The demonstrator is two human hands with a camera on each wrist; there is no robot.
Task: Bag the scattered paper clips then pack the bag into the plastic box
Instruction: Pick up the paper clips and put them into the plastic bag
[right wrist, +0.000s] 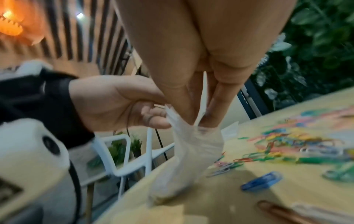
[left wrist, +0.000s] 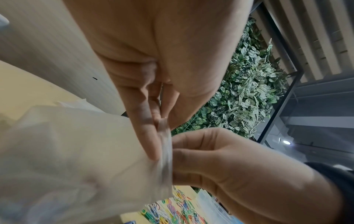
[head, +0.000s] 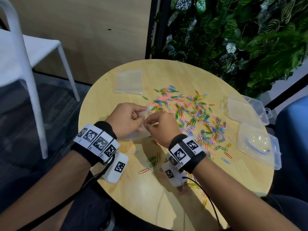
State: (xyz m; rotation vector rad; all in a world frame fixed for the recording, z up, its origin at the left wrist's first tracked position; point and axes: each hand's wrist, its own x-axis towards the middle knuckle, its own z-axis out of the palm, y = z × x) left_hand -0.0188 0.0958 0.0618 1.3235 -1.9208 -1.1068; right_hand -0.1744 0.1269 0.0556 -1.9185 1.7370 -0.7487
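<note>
Both hands hold a small clear plastic bag (head: 143, 133) just above the near-left part of the round wooden table (head: 150, 189). My left hand (head: 133, 115) pinches one side of the bag's mouth (left wrist: 164, 145), and my right hand (head: 156, 122) pinches the other side (right wrist: 199, 115). The bag (right wrist: 189, 153) hangs down with its bottom touching the table. I cannot tell whether any clips are inside it. Several coloured paper clips (head: 196, 117) lie scattered across the middle and right of the table. Two clear plastic boxes (head: 260, 147) (head: 256, 105) sit at the right edge.
A flat stack of clear bags (head: 128, 82) lies at the table's far left. A few loose clips (head: 152, 160) lie under my wrists, near the front edge. A white chair (head: 33, 52) stands to the left, and a wall of green leaves (head: 241, 39) rises behind the table.
</note>
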